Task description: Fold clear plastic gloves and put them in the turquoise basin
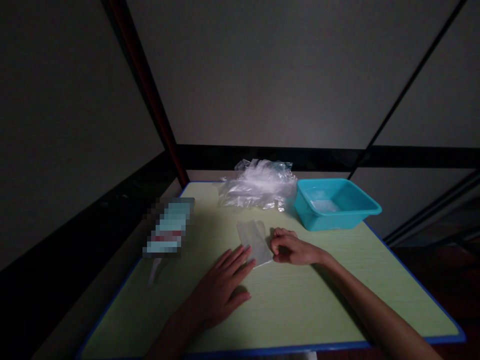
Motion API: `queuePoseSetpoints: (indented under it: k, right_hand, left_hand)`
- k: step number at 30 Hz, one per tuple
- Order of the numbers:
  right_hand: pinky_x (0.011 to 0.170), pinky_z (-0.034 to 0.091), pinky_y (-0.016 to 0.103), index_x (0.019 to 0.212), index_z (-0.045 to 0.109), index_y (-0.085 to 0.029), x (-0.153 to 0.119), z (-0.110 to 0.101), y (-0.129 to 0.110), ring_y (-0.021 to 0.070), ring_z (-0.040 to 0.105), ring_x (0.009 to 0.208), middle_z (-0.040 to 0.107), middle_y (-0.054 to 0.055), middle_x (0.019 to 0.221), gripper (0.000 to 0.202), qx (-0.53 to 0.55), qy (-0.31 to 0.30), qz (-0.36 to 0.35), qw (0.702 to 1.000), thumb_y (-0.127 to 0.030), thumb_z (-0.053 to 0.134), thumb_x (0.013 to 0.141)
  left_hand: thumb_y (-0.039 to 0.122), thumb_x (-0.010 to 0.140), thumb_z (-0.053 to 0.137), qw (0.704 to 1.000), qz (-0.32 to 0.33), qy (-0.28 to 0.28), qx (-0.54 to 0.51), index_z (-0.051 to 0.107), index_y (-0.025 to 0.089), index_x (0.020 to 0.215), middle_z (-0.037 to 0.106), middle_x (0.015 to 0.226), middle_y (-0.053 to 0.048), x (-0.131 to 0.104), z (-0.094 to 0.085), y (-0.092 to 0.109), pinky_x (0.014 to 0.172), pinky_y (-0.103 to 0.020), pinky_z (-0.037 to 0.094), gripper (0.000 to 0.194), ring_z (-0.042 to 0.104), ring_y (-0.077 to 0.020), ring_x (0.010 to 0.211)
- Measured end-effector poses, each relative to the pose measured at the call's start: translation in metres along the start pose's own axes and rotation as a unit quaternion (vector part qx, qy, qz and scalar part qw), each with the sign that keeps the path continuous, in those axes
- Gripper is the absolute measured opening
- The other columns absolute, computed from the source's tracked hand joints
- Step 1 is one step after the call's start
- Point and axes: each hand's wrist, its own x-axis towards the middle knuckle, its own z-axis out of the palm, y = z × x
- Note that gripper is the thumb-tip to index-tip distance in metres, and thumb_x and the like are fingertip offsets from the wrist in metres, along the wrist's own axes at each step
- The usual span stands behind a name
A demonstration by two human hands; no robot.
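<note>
One oblong translucent plastic bag (256, 242) slants away leftward, left of a turquoise plastic basin (332, 220) holding whitish sheeting (324, 205); left hand (222, 287) spread, right hand (294, 249) pinching the bag.

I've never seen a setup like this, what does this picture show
No machine here: these are a person's own bare hands, seen from a camera worn on the head. The left hand lies spread, partly over a flat piece of translucent plastic. The right hand is curled at its right edge; I can't tell whether it pinches it. Also on the pale green table: a crumpled heap of clear plastic, a turquoise basin with something whitish inside, and a pixelated item at the left.
</note>
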Motion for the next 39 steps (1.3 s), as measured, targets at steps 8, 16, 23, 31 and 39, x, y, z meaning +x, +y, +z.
queuePoseSetpoints:
  k: [8,16,23,31,39]
  right_hand:
    - [0.080,0.028,0.032,0.066,0.051,-0.016,0.001,0.001,0.000,0.0165,0.043,0.088,0.045,0.000,0.082,0.013,0.003,0.006,0.000,1.000,-0.012,0.062,0.070]
    - [0.078,0.028,0.032,0.068,0.051,-0.016,0.001,0.000,0.000,0.0172,0.042,0.087,0.045,0.001,0.082,0.011,0.000,0.006,-0.006,1.000,-0.015,0.061,0.073]
    - [0.077,0.028,0.033,0.067,0.052,-0.016,0.002,-0.001,-0.004,0.0177,0.043,0.088,0.046,0.001,0.083,0.010,-0.011,0.005,0.005,1.000,-0.013,0.061,0.072]
    - [0.076,0.028,0.031,0.066,0.052,-0.016,0.002,0.001,-0.003,0.0169,0.043,0.086,0.046,0.001,0.082,0.011,-0.012,0.015,0.001,1.000,-0.014,0.061,0.072]
    - [0.074,0.030,0.030,0.068,0.048,-0.016,0.002,0.001,0.007,0.0159,0.044,0.082,0.046,0.000,0.078,0.012,0.020,0.014,-0.031,0.999,-0.017,0.057,0.077]
  left_hand:
    - [0.035,0.086,0.042,1.000,0.003,-0.003,0.000,0.018,0.027,0.135,0.013,0.144,-0.002,-0.001,0.003,-0.002,0.105,-0.042,0.017,0.056,0.013,-0.0216,0.131]
    - [0.035,0.085,0.044,1.000,-0.001,-0.013,0.005,0.017,0.027,0.136,0.013,0.144,-0.002,0.000,0.002,-0.001,0.105,-0.042,0.017,0.058,0.013,-0.0211,0.131]
    - [0.035,0.085,0.044,1.000,-0.001,-0.020,0.007,0.016,0.027,0.136,0.012,0.144,-0.001,0.000,0.002,-0.002,0.106,-0.041,0.016,0.059,0.012,-0.0204,0.131]
    - [0.033,0.084,0.047,1.000,-0.004,-0.026,0.015,0.015,0.027,0.136,0.012,0.144,-0.001,0.000,0.002,-0.001,0.105,-0.041,0.015,0.061,0.012,-0.0204,0.131]
    - [0.036,0.085,0.044,1.000,0.006,-0.023,0.014,0.018,0.026,0.136,0.013,0.144,-0.003,0.000,0.003,-0.003,0.105,-0.042,0.016,0.058,0.013,-0.0205,0.131]
